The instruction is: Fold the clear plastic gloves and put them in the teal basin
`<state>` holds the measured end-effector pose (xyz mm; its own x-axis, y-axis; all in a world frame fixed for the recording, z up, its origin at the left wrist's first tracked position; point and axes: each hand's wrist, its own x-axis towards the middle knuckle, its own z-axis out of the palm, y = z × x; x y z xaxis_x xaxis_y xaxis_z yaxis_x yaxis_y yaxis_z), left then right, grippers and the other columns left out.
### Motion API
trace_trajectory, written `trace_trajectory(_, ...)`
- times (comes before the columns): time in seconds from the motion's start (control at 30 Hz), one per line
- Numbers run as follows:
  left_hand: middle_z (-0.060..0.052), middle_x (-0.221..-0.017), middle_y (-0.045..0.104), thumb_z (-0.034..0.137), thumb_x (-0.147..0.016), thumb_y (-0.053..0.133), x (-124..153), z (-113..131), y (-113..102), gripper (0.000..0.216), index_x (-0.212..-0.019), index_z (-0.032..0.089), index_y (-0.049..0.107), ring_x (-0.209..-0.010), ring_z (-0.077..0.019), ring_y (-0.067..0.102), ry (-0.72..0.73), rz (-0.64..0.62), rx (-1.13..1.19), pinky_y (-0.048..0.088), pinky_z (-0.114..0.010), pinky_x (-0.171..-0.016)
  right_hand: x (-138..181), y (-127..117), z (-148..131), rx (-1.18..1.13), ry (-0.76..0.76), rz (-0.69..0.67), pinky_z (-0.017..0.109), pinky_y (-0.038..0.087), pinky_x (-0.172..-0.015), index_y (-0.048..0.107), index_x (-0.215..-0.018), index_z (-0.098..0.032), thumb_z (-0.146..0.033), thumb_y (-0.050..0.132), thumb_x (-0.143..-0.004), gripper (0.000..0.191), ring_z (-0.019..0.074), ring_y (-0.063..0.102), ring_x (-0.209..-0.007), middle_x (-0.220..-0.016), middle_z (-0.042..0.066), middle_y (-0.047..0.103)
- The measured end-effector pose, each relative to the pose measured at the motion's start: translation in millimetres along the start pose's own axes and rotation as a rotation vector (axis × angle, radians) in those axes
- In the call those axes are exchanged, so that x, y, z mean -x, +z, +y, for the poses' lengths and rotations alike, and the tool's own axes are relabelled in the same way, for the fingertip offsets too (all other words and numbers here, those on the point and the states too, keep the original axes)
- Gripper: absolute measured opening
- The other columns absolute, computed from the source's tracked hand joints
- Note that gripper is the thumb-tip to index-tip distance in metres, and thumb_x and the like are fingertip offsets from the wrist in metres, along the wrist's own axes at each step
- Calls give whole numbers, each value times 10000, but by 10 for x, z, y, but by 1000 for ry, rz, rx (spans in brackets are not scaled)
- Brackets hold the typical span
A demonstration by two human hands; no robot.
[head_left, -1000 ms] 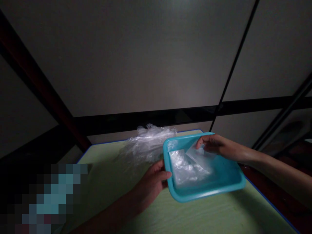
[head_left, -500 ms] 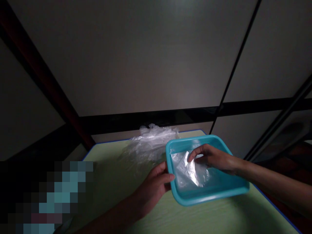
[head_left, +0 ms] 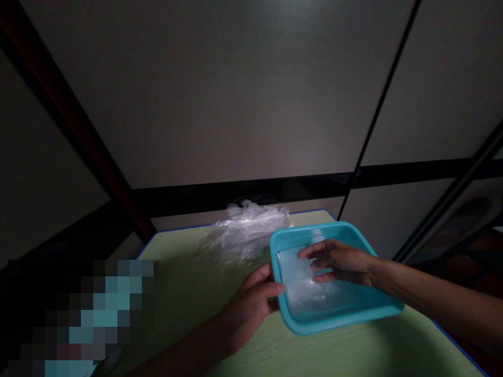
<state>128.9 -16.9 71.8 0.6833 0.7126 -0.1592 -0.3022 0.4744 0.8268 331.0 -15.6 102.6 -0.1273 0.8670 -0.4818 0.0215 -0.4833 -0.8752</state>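
A turquoise plastic basin (head_left: 334, 323) with rounded corners sits tilted over the table. My left hand (head_left: 255, 301) grips its left rim, thumb over the edge and fingers beneath. Inside the basin lie folded clear plastic bags (head_left: 296, 296), flat against its left part. My right hand (head_left: 340, 262) reaches in from the right, fingers spread and touching the plastic without closing on it. Beyond the basin's left corner, a heap of crumpled clear plastic bags (head_left: 247, 230) rests on the table.
The pale green table (head_left: 176, 272) has a blue edge. Right behind it stand cabinet panels (head_left: 243, 104) with a dark horizontal strip. At lower left, a pixelated patch hides part of the view. Dark items show at far right.
My right hand has opened from a pinch on the plastic, and its fingers now spread over it. The raised plastic lies flatter. My left hand stays on the rim.
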Motion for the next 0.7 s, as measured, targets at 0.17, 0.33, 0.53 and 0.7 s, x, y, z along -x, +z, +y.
trace_trajectory(0.17, -55, -881, 598, 130, -683, 567, 24, 23, 17, 238, -921, 140, 568, -852, -204, 562, -13, -13, 13, 401, -362, -799, -46, -10, 17, 213, -82, -32, 274, 502, -657, 609, -919, -120, -2, 412, -622, 376, 105, 523, -724, -1025, 87, 532)
trace_trajectory(0.33, -55, -867, 602, 123, -692, 553, 35, 24, 22, 254, -944, 133, 575, -816, -182, 558, -10, -18, -8, 404, -335, -778, -103, -73, 15, 500, -172, -75, 232, 489, -615, 606, -986, -119, -19, 436, -648, 392, 131, 556, -763, -977, 76, 588)
trace_trajectory(0.53, -54, -851, 604, 143, -668, 579, 37, 19, 20, 249, -917, 147, 587, -806, -182, 558, -12, -10, -4, 403, -340, -775, -45, -107, -32, 922, -389, -1, 318, 469, -722, 617, -990, -137, -67, 458, -704, 335, 183, 565, -804, -928, 79, 608)
trace_trajectory(0.7, -51, -889, 596, 160, -656, 596, 48, 44, 36, 254, -910, 171, 600, -835, -196, 562, -40, -38, 2, 393, -352, -805, -16, -78, 19, 1045, -556, 3, 311, 464, -680, 622, -958, -134, -48, 434, -707, 325, 179, 571, -733, -851, 78, 616)
